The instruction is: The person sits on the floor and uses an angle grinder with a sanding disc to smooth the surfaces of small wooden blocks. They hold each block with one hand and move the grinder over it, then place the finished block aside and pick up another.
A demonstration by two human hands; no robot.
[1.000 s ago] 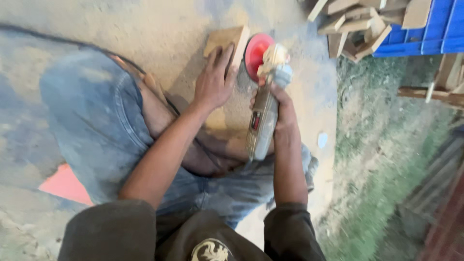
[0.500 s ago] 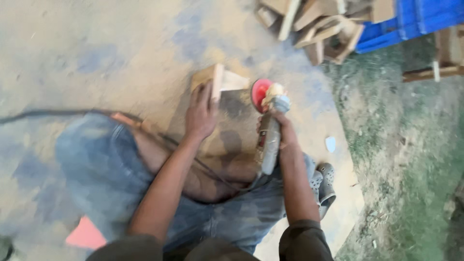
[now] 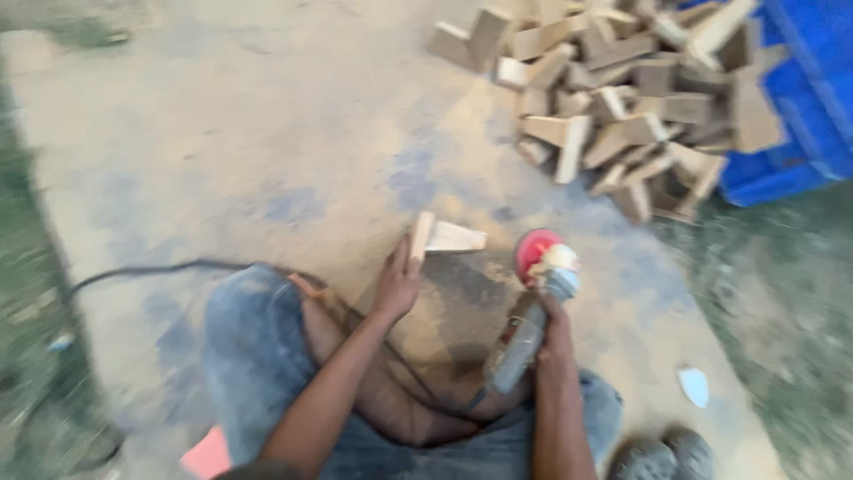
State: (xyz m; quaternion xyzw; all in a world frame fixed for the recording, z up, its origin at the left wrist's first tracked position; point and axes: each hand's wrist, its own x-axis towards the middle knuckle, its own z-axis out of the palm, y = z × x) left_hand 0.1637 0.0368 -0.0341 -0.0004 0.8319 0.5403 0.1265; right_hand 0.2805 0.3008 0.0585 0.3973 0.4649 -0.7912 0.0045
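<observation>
- closest to the camera are the person's crossed legs in dusty jeans (image 3: 258, 356), sitting right on the ground, so the work sits low in front of the knees, probably to keep both arms braced
- bottom right there's a pair of grey shoes (image 3: 662, 455), cut off by the frame edge, and a pink-red scrap (image 3: 209, 453) bottom left that I can't identify
- right hand (image 3: 555, 333) is wrapped around the body of an angle grinder (image 3: 524, 342), fingers look closed round it, though blur hides the fingertips; the grinder points away from the body so the red disc (image 3: 535, 252) sits out front, just right of the wood
- a black power cord (image 3: 151, 268) snakes off to the left past the knee, where it ends is lost in the blur
- left hand (image 3: 397, 284) rests on the near end of a small wooden piece (image 3: 440, 237) that lies on the ground, fingers together and pressing against it as far as I can tell, looks like it's steadying the piece; thumb isn't visible
- the disc seems apart from the wood, but with the motion blur I can't tell for sure
- past that, sandy concrete ground (image 3: 267, 133)
- far back right, a heap of similar wooden offcuts (image 3: 622, 107) next to a blue crate (image 3: 800, 116), which runs out of frame
</observation>
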